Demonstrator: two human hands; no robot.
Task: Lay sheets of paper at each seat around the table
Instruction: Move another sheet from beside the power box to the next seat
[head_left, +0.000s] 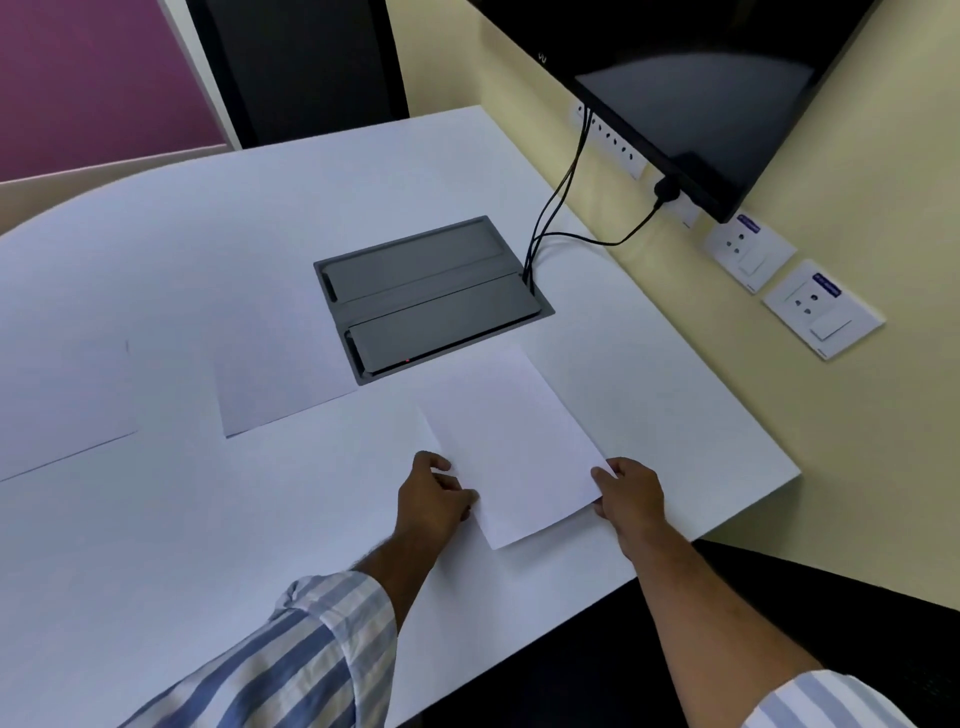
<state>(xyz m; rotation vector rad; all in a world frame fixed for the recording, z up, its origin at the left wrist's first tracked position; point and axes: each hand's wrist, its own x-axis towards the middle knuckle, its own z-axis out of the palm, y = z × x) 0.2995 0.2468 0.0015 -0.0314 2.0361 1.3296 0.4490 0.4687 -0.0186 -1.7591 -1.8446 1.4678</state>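
1. The striped sleeves (311, 649) reach in from the near edge of the white desk (156, 545), forearms bare.
2. The left hand (434, 499) rests at the left side of a sheet of paper (511, 447) just in front of the power box (431, 296); its grip is nearly closed, fingertips curled onto the sheet's lower left edge.
3. The right hand (631, 496) has its grip pinched on the sheet's near right corner, thumb on top and fingers underneath.
4. That sheet lies tilted on the desk, its far corner close to the box's front edge.
5. A second sheet (280, 384) lies flat just left of the box, touching its frame.
6. A third sheet (57, 410) lies well left of the box.
7. Black cables (550, 208) rise from the box's right end to the screen (691, 78) on the wall beyond.
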